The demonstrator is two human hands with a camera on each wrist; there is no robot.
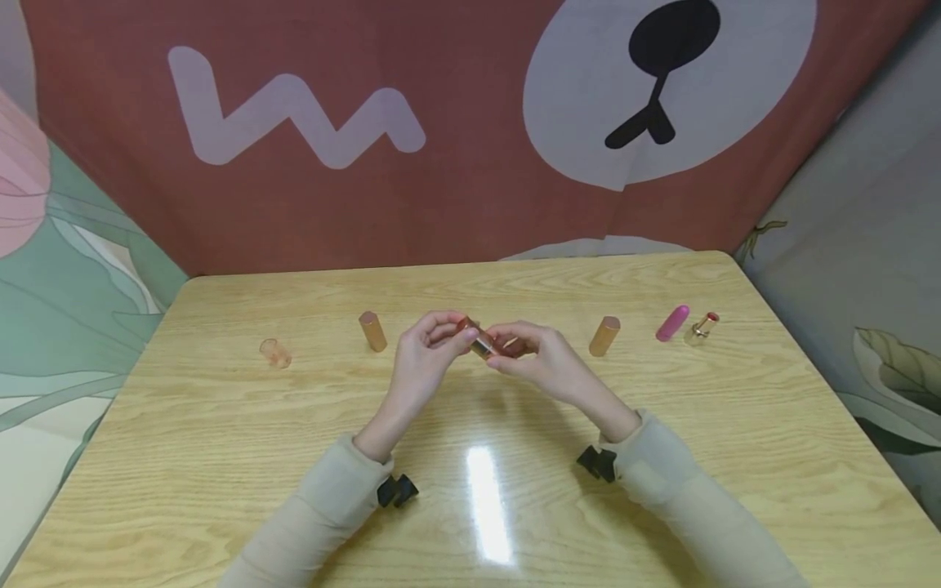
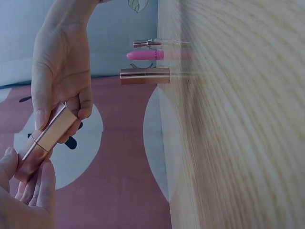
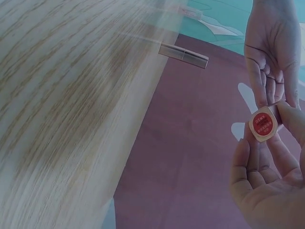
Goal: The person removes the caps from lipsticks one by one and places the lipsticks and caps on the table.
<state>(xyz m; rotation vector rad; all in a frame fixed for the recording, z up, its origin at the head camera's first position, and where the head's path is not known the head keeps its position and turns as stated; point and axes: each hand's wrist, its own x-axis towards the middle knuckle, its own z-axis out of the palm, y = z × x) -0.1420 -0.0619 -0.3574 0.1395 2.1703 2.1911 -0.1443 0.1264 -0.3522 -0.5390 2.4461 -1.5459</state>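
Note:
A rose-gold lipstick tube (image 1: 481, 343) is held above the middle of the table, between both hands. My left hand (image 1: 426, 347) pinches one end with thumb and fingers. The other end is pinched by my right hand (image 1: 542, 358). In the left wrist view the lipstick tube (image 2: 47, 136) is tilted, with a seam line across it. The right wrist view shows its base, which carries a round red label (image 3: 263, 124) with pale print.
On the wooden table (image 1: 294, 457) stand two copper-coloured tubes (image 1: 373, 331) (image 1: 604, 336), one on either side of the hands. A clear pinkish cap (image 1: 275, 354) is at far left. To the right are a pink tube (image 1: 672, 323) and a clear-and-gold lipstick (image 1: 702, 328).

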